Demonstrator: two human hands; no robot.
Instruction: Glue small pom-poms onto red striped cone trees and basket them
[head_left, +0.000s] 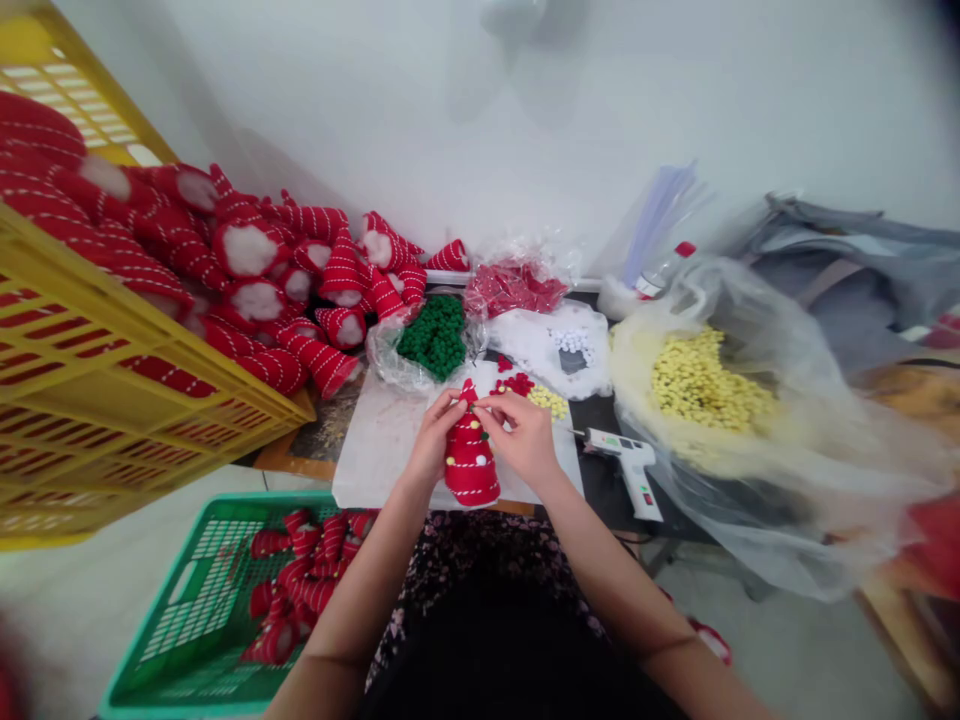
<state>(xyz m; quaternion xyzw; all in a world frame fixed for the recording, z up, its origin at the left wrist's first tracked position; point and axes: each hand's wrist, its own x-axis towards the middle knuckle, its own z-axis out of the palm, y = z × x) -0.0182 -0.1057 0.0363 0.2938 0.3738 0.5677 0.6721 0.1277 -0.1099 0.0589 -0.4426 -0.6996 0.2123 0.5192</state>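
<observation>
Black clothing [480, 640] lies nearest, at six o'clock, and just beyond it is the cone [472, 478], red with white stitching, over the near edge of the white sheet [390, 440] on the bench [596, 490]. Its tip points to twelve, its wide base to six; whether the base rests or hangs just clear, I cannot tell. The left hand [436, 432] pinches its upper flank at ten, thumb and fingertips drawn together. The right hand [527, 435] has its fingertips gathered close at one; whether they pinch cloth or something small, I cannot tell.

Judging by the white stuffing [255, 300] in the other cones [341, 265] at ten, it should be light, soft and springy, with knitted cloth that grips well rather than slips. Squeezing would dent it, not break it. The small balls [481, 461] on its front look like the delicate part and might rub loose. The best hold seems to be round the plain flanks at nine and three, low down where it is fullest; the narrow tip likely bends. The glue gun [626, 460] lies at three, its nozzle towards the cone and best kept clear of the fingers
</observation>
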